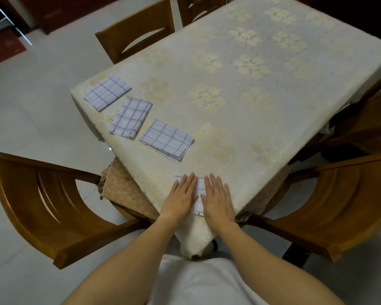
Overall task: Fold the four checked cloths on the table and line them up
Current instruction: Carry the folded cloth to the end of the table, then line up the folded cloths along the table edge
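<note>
Left hand [180,198] is laid flat on the left part of the fourth cloth [200,190], fingers straight and close together; nothing is gripped. Right hand [218,201] is laid flat on the cloth's right part in the same manner, fingers straight, nothing gripped. Only a strip of this cloth is seen between the hands, plus a corner beside the left fingertips. It lies at the near corner of the tabletop [251,111].

Three folded cloths are set in a diagonal row along the left edge, none touching:
- far cloth [107,92], by the left corner
- middle cloth [130,117]
- near cloth [166,140], closest to the hands, layers slightly fanned at its lower edge

A pale floral covering is spread over the tabletop. Wooden chairs are noted at left [42,205], at right [339,205] and on the far side [136,29].
</note>
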The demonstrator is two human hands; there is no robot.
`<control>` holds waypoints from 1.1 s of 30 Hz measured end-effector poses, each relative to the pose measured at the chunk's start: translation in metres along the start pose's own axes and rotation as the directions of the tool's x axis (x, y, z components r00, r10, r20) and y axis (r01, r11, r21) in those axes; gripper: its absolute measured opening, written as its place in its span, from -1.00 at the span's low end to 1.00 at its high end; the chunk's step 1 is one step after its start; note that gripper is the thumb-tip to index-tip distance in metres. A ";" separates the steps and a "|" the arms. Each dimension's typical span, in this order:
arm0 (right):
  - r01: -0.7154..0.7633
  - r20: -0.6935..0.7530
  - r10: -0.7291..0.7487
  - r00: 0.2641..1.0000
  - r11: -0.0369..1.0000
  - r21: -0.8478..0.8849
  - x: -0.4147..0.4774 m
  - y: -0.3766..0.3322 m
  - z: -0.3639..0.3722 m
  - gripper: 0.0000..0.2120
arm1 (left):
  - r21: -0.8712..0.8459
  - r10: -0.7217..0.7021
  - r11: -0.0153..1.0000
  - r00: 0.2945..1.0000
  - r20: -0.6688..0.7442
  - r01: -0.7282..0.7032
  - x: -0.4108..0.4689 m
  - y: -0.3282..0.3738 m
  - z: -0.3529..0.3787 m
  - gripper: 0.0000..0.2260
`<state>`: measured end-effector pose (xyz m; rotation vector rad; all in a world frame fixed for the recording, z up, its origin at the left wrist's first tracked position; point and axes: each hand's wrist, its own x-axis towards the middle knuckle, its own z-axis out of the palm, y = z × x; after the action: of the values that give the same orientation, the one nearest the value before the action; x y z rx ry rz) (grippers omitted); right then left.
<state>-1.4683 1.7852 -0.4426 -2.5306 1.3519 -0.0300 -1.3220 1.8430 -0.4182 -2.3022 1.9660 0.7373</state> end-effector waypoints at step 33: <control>-0.016 -0.279 0.106 0.954 0.952 0.306 0.005 -0.253 -0.075 -0.77 | 0.286 0.118 0.957 0.961 -0.252 -0.042 -0.154 -0.243 -0.177 -0.76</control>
<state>-1.2703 1.8978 -0.3083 -2.2878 1.4048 -0.5765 -1.0486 1.9790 -0.2723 -2.2572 2.1177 0.1383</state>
